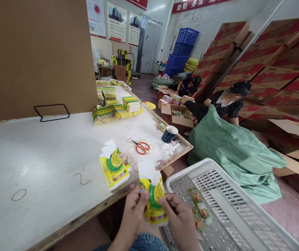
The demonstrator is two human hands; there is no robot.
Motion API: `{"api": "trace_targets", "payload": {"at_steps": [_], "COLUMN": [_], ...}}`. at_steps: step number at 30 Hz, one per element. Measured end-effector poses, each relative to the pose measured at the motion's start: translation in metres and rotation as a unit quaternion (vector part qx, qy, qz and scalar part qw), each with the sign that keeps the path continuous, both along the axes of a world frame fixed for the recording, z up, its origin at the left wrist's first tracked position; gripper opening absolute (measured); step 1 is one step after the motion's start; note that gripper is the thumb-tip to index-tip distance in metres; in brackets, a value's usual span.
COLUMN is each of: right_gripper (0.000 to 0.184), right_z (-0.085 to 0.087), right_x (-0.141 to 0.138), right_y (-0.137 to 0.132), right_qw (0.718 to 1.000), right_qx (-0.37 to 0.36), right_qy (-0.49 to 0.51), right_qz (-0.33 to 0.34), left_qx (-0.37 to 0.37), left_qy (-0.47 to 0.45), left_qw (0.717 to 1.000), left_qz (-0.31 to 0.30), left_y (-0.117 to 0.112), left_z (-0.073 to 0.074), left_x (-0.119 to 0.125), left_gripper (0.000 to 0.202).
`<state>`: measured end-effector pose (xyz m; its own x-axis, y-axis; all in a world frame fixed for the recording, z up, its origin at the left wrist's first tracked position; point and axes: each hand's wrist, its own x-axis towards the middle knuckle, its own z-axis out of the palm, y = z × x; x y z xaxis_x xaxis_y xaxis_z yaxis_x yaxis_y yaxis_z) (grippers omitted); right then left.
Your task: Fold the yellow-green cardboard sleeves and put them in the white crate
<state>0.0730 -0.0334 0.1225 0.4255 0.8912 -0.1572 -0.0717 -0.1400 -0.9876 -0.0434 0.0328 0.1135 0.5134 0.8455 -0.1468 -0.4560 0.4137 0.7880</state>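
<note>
Between my two hands is a flat yellow-and-green printed carton (153,195) with a white flap at its top. My left hand (135,209) grips its left edge, thumb on the front. The thumb and fingers of my right hand (179,212) pinch its right edge. Just left of it, a stack of similar flat cartons (115,167) lies on the white table (52,167). To the lower right, a white plastic basket (209,165) holds several small printed packets (198,219) on a perforated grey surface.
Orange-handled scissors (142,147) lie among rubber bands, near a dark mug (169,134). Bundled cartons (113,113) sit farther back beside a tall cardboard panel (34,55). Right of the table, a person (224,104) handles a green sack (228,150); another person (188,85) bends near boxes.
</note>
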Motion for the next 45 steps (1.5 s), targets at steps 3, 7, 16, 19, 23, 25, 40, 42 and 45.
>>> {"api": "trace_targets", "payload": {"at_steps": [3, 7, 16, 19, 23, 25, 40, 42, 45], "right_gripper": [0.028, 0.033, 0.029, 0.018, 0.021, 0.025, 0.020, 0.018, 0.023], "right_z": [-0.010, -0.007, 0.016, 0.021, 0.020, 0.015, 0.001, 0.001, 0.002], "right_x": [0.006, 0.018, 0.042, 0.046, 0.041, 0.037, 0.043, 0.045, 0.046], "right_y": [-0.003, -0.005, -0.013, -0.014, -0.012, -0.010, -0.009, -0.010, -0.010], "right_qw": [0.995, 0.991, 0.983, 0.962, 0.953, 0.961, 0.984, 0.976, 0.963], "right_qx": [0.000, 0.018, 0.032, 0.005, -0.037, -0.042, 0.003, -0.012, -0.021], "right_qy": [-0.085, -0.132, -0.128, -0.217, -0.243, -0.226, -0.139, -0.176, -0.233], "right_qz": [-0.044, -0.011, 0.125, 0.168, 0.178, 0.153, 0.109, 0.129, 0.136], "left_qx": [0.046, 0.094, 0.053, 0.023, 0.047, 0.069, 0.100, 0.107, 0.109], "left_qy": [0.063, 0.094, -0.030, -0.043, -0.010, 0.005, 0.125, 0.139, 0.136], "left_qw": [0.997, 0.991, 0.983, 0.981, 0.983, 0.985, 0.977, 0.974, 0.973], "left_qz": [0.024, -0.016, -0.171, -0.188, -0.178, -0.161, -0.139, -0.141, -0.153], "left_y": [-0.001, -0.003, -0.004, -0.006, -0.006, -0.005, -0.001, -0.003, -0.006], "left_z": [-0.003, 0.000, 0.005, 0.000, -0.003, -0.001, -0.009, -0.009, -0.009], "left_x": [0.004, 0.002, -0.007, -0.005, -0.002, -0.003, -0.005, -0.004, -0.002], "left_gripper": [0.051, 0.065, 0.036, 0.027, 0.035, 0.036, 0.039, 0.031, 0.027]}}
